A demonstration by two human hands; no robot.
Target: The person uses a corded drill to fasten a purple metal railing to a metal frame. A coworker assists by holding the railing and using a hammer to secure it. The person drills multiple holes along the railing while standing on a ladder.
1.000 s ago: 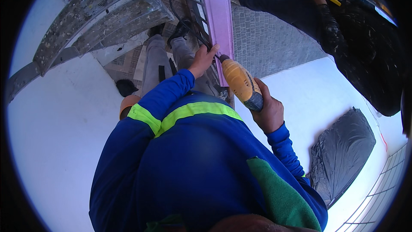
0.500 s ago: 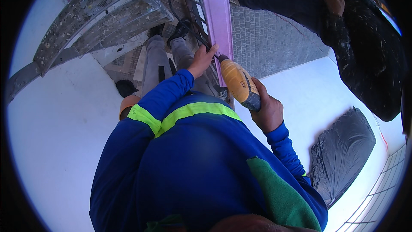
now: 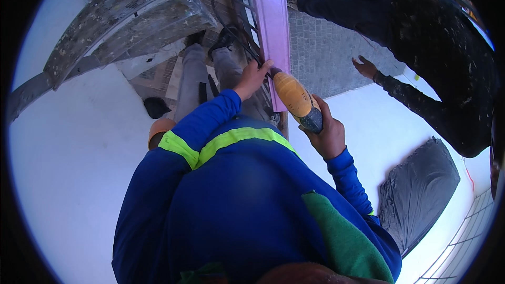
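My right hand (image 3: 330,134) is closed around the grip of a yellow and black power drill (image 3: 293,95). The drill's nose points up and to the left, at the edge of a long pink-purple rail (image 3: 271,31). Just left of the chuck, my left hand (image 3: 253,80) is closed, thumb and fingers pressed together against the rail's side. What those fingers pinch is hidden. A dark cable (image 3: 231,34) runs down towards the left hand. The drill's tip and the spot it meets are covered by the fingers and chuck.
A paint-spattered stepped structure (image 3: 131,21) stands at the upper left. At the right, a co-worker in dark clothes (image 3: 415,26) leans in, an open hand (image 3: 364,67) reaching out. Black plastic sheeting (image 3: 418,194) lies at the lower right. Grey paving (image 3: 321,47) is beyond the rail.
The co-worker's hand has dropped from the upper right, where it held a small yellow and black object, to an open reach beside the paving. My hands and the drill have barely shifted.
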